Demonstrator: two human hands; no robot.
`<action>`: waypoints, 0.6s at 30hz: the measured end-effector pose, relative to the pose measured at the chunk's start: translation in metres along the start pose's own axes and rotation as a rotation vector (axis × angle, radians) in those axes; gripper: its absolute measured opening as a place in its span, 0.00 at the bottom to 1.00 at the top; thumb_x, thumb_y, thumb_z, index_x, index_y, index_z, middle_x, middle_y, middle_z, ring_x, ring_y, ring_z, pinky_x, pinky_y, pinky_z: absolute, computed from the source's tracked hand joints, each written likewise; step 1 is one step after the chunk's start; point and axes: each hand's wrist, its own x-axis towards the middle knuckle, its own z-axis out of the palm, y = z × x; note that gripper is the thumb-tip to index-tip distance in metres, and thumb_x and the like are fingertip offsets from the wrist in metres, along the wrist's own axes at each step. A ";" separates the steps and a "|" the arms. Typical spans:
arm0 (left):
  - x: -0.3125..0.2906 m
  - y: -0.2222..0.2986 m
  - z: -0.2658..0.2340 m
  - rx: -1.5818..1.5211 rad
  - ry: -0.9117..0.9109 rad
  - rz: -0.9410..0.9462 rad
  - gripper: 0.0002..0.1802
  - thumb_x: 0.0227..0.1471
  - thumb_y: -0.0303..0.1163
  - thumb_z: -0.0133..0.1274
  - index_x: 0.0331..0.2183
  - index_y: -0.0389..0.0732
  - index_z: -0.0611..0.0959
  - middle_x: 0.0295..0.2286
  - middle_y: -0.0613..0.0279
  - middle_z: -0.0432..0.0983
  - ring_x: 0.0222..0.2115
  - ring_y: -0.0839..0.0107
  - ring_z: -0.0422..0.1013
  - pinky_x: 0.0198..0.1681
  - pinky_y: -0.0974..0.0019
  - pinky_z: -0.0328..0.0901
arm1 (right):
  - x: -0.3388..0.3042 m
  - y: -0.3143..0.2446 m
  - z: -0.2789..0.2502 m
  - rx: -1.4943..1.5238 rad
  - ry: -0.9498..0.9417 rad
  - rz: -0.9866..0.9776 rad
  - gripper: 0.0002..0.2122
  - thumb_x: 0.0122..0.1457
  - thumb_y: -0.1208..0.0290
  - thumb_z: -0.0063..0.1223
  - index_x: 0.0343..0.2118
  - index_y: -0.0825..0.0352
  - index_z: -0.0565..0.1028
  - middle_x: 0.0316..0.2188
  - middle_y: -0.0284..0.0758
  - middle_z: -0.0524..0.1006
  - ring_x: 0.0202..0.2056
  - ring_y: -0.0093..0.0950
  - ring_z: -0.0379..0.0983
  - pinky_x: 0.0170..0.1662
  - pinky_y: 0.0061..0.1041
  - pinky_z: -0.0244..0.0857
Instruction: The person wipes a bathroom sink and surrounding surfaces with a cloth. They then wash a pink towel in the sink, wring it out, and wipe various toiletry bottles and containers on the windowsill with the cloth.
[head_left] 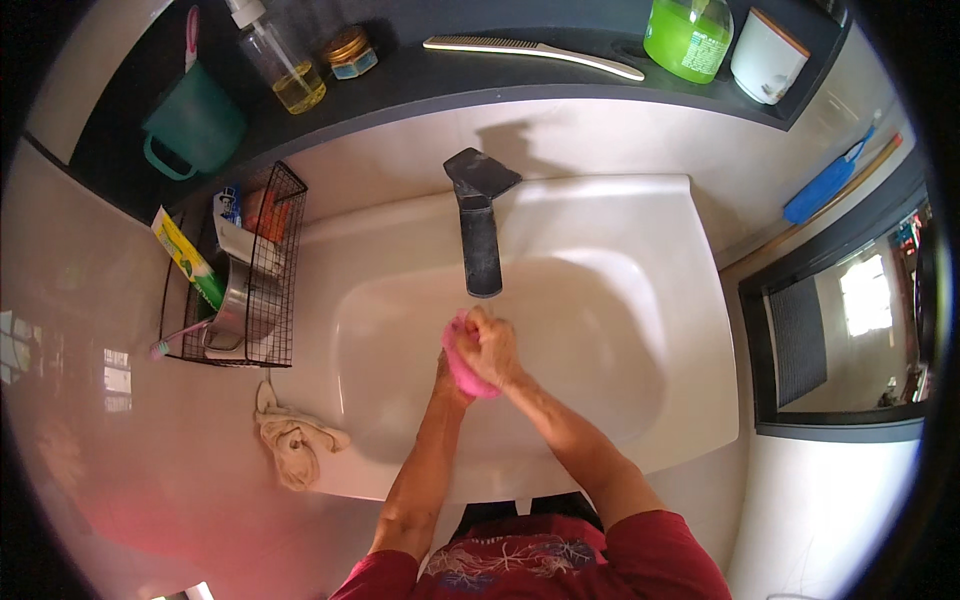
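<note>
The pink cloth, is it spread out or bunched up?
Bunched up: the pink cloth is squeezed between both hands under the faucet, with only its edges showing.

- The single view comes from a head-worn fisheye camera, looking steeply down from above onto a white rectangular washbasin (640,300).
- It faces the wall behind the basin: the dark matte tap (478,225) stands at upper centre, and a dark curved shelf (480,85) arcs across the top.
- The person's forearms enter from the lower edge and meet near the picture's centre, so the basin is close, within arm's reach.
- Straight edges bow toward the rim, and a black border rings the corners.
- A black wire basket (275,290) lies at left and a dark-framed window (850,330) at right, both near the rim.
</note>
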 end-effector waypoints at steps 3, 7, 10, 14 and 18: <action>-0.015 -0.002 0.045 0.067 0.250 -0.036 0.24 0.58 0.48 0.45 0.51 0.46 0.68 0.45 0.65 0.70 0.46 0.71 0.67 0.50 0.63 0.64 | 0.024 0.055 -0.009 0.124 0.012 0.314 0.12 0.51 0.64 0.56 0.31 0.67 0.72 0.22 0.41 0.76 0.26 0.38 0.74 0.29 0.34 0.66; -0.009 0.005 0.050 0.013 0.246 -0.013 0.24 0.57 0.46 0.47 0.51 0.44 0.67 0.45 0.64 0.70 0.46 0.69 0.67 0.51 0.61 0.64 | 0.032 0.061 -0.026 0.453 -0.219 0.642 0.14 0.50 0.65 0.59 0.38 0.65 0.74 0.27 0.39 0.75 0.30 0.33 0.72 0.36 0.31 0.66; 0.013 0.008 0.001 -0.003 0.276 0.131 0.23 0.57 0.48 0.45 0.49 0.45 0.68 0.43 0.64 0.71 0.44 0.66 0.68 0.50 0.60 0.63 | 0.012 0.012 -0.028 0.210 -0.270 0.228 0.17 0.48 0.67 0.59 0.42 0.62 0.74 0.37 0.42 0.72 0.38 0.33 0.69 0.43 0.32 0.63; 0.011 0.003 0.004 -0.071 -0.033 0.224 0.23 0.58 0.50 0.41 0.50 0.48 0.66 0.47 0.62 0.66 0.46 0.63 0.63 0.49 0.56 0.62 | -0.026 -0.021 -0.019 -0.233 -0.086 -0.266 0.16 0.45 0.65 0.56 0.40 0.57 0.74 0.42 0.43 0.66 0.39 0.41 0.66 0.44 0.38 0.60; 0.002 -0.008 -0.004 0.140 -0.117 0.260 0.28 0.55 0.48 0.46 0.54 0.47 0.64 0.50 0.63 0.65 0.51 0.66 0.62 0.52 0.61 0.61 | -0.005 -0.026 -0.016 -0.159 -0.189 -0.235 0.11 0.47 0.66 0.54 0.35 0.60 0.74 0.36 0.42 0.71 0.36 0.43 0.67 0.42 0.37 0.61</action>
